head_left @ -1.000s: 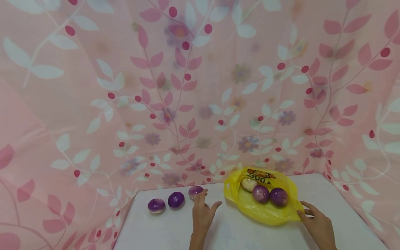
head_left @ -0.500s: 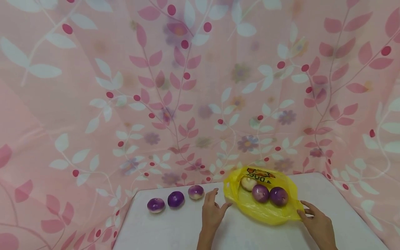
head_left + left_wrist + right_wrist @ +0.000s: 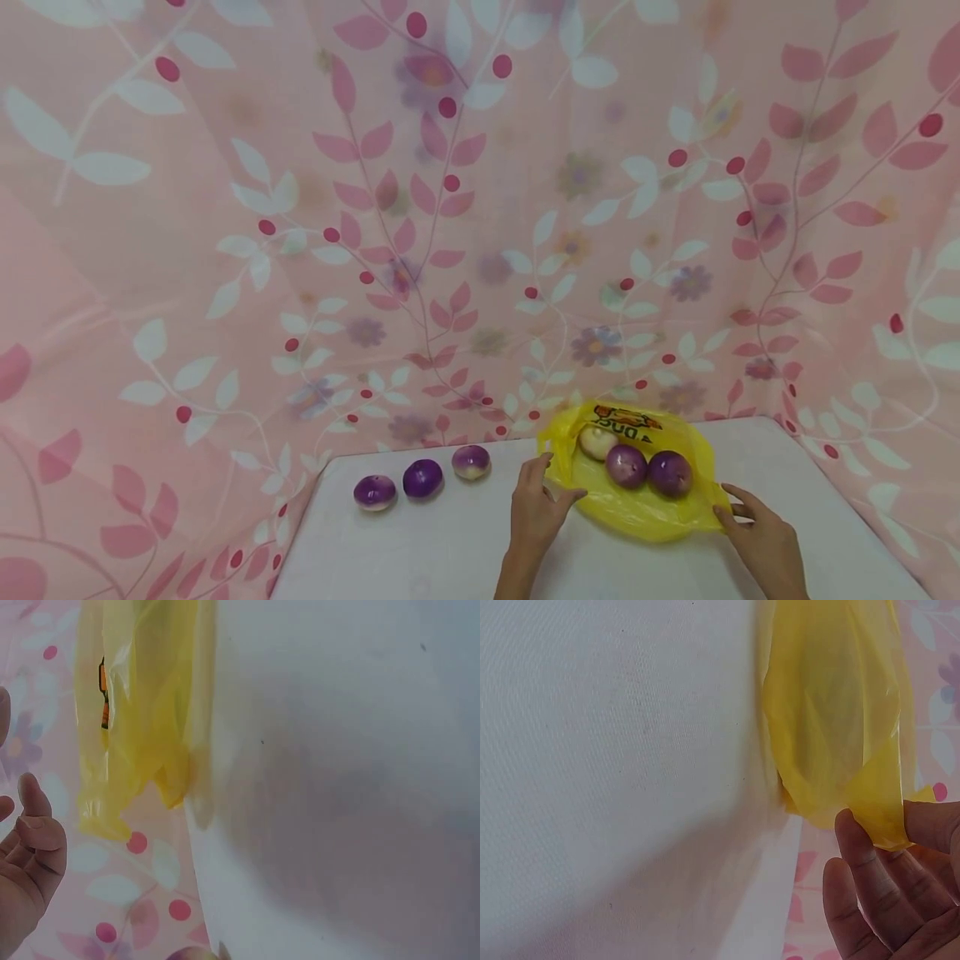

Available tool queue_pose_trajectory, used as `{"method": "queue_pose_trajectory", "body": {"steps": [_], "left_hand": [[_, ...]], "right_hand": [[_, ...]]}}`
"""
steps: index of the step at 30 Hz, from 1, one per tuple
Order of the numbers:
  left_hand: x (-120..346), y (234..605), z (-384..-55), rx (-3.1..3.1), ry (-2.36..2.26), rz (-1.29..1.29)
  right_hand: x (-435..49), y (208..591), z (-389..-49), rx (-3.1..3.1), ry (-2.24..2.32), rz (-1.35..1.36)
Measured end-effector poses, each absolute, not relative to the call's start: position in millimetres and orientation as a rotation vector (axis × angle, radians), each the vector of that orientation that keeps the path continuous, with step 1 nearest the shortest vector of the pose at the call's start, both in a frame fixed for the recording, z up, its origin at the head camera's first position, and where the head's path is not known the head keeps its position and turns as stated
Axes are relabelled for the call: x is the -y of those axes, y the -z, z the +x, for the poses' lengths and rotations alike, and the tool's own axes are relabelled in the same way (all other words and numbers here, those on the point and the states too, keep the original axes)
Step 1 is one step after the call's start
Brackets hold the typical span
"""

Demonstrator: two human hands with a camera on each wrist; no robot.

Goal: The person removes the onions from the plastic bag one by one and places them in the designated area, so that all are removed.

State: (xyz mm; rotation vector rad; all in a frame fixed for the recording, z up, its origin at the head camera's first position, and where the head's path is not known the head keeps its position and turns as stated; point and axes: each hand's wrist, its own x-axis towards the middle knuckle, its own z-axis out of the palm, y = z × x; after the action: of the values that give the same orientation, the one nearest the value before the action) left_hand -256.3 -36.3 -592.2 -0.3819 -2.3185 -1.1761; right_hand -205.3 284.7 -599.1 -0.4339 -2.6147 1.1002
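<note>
A yellow plastic bag (image 3: 630, 515) lies on the table at the right, its mouth spread toward me. Inside it sit three round vegetables: a pale one (image 3: 597, 442), a purple one (image 3: 626, 467) and a darker purple one (image 3: 670, 474). At the bag's right edge, my right hand (image 3: 765, 537) pinches the plastic between thumb and fingers; the right wrist view shows the same grip on the yellow film (image 3: 881, 795). My left hand (image 3: 534, 508) hovers by the bag's left edge, thumb and fingers spread. In the left wrist view, a gap separates its fingers (image 3: 34, 796) from the bag.
Left of the bag, three purple-and-white round vegetables stand in a slanting row: one at the left (image 3: 375, 493), one in the middle (image 3: 423, 480) and one at the right (image 3: 471, 462). A pink floral curtain (image 3: 480, 250) hangs behind the white-covered table (image 3: 420, 550).
My left hand has moved right, from beside the rightmost loose vegetable to the bag's left edge. My right hand keeps its hold, and the bag and vegetables stay put.
</note>
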Motion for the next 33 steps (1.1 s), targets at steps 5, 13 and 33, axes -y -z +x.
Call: {"method": "queue_pose_trajectory", "body": {"steps": [5,13,33], "left_hand": [[24,590,-259,2.289,1.145,-0.433],[6,582,-260,2.352,1.114,-0.472],[-28,580,-271,2.473,1.015,-0.598]], "right_hand": [[-285,598,-205,2.625,-1.108,-0.438],[-285,600,-208,2.639,-1.116,-0.466],[-284,603,-209,2.625,-1.097,-0.468]]}}
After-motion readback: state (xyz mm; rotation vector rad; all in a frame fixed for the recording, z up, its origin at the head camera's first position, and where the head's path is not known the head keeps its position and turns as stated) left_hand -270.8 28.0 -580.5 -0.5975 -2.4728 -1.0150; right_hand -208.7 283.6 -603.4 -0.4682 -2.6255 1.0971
